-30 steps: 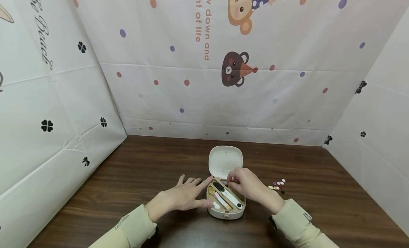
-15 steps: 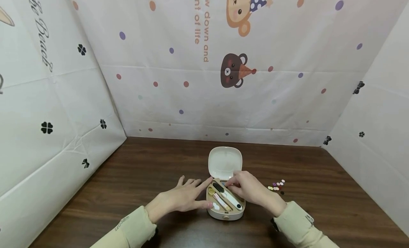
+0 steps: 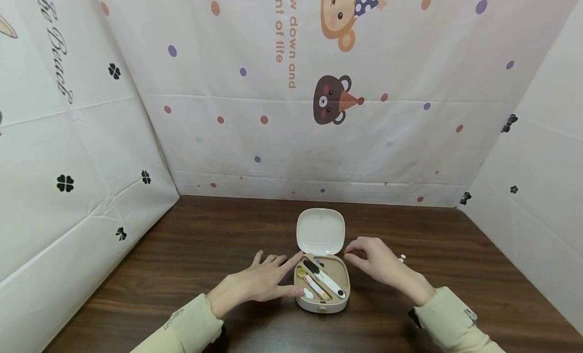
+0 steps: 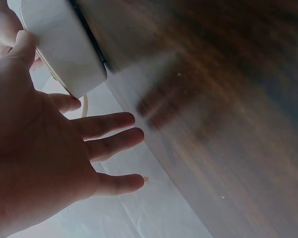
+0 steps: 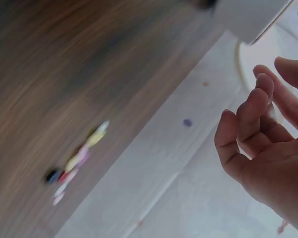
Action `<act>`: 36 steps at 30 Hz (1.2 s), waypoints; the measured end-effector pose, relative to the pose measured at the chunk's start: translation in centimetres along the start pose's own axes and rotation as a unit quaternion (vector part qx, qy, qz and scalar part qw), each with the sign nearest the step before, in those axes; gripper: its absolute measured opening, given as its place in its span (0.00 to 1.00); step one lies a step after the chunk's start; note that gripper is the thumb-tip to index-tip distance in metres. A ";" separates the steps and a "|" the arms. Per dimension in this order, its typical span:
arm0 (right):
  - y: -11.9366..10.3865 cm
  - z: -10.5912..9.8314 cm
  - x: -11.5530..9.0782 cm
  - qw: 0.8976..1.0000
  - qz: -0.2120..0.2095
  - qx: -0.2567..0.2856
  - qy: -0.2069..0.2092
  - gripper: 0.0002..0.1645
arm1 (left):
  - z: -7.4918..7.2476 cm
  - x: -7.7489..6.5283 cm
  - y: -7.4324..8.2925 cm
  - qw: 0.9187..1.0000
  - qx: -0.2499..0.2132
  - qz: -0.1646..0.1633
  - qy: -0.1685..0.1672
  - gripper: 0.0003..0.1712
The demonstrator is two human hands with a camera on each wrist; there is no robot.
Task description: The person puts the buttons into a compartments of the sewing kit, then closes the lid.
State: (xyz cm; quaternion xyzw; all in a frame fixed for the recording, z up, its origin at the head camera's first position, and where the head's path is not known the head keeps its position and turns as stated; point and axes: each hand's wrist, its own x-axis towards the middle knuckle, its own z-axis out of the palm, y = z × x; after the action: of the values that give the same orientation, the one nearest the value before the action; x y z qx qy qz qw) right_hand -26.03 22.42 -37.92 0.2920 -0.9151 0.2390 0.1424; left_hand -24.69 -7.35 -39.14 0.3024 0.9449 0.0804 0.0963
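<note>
A small white box (image 3: 320, 308) stands on the table with its lid (image 3: 321, 231) raised. Inside lie a slim white tool with a black end (image 3: 329, 281), a pink-patterned stick (image 3: 315, 284), a gold ring-shaped piece (image 3: 301, 272) and small blue and dark bits. Spread fingers of my left hand (image 3: 259, 283) rest with thumb and index finger on the box's left rim. My right hand (image 3: 378, 261) hovers right of the box, fingers loosely bent; the right wrist view shows nothing between them. Several small coloured discs, perhaps buttons (image 5: 82, 154), lie on the table, mostly hidden behind that hand in the head view.
The dark wooden table (image 3: 227, 226) is bounded by patterned white cloth walls (image 3: 218, 140) at the back and both sides. The raised lid stands behind the box.
My right hand has left the box's right compartment and moved right, towards the coloured discs, uncovering that compartment. The left hand has stayed on the rim.
</note>
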 end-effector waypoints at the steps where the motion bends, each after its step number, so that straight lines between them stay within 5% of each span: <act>1: 0.4 -0.2 -0.2 1.000 0.003 -0.004 0.007 0.02 | 0.0 0.0 0.0 1.000 0.000 0.000 0.000 0.51; 8: 2.9 -2.0 -1.5 0.998 0.021 -0.040 0.035 0.03 | 0.0 -0.1 0.0 1.000 0.002 0.003 0.000 0.51; 20: 7.5 -3.9 -3.6 0.983 0.144 -0.116 -0.008 0.02 | 0.0 -0.2 0.1 1.000 0.005 0.002 0.002 0.51; 36: 10.1 -4.4 -4.5 0.969 0.177 -0.162 -0.055 0.03 | -0.1 -0.1 0.1 1.000 0.005 0.002 -0.001 0.51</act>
State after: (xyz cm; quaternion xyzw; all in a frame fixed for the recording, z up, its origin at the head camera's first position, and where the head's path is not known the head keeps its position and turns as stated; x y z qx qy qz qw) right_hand -28.04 33.99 -39.55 0.1108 -0.9852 0.0925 0.0928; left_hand -24.55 -7.30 -39.03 0.3044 0.9447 0.0757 0.0962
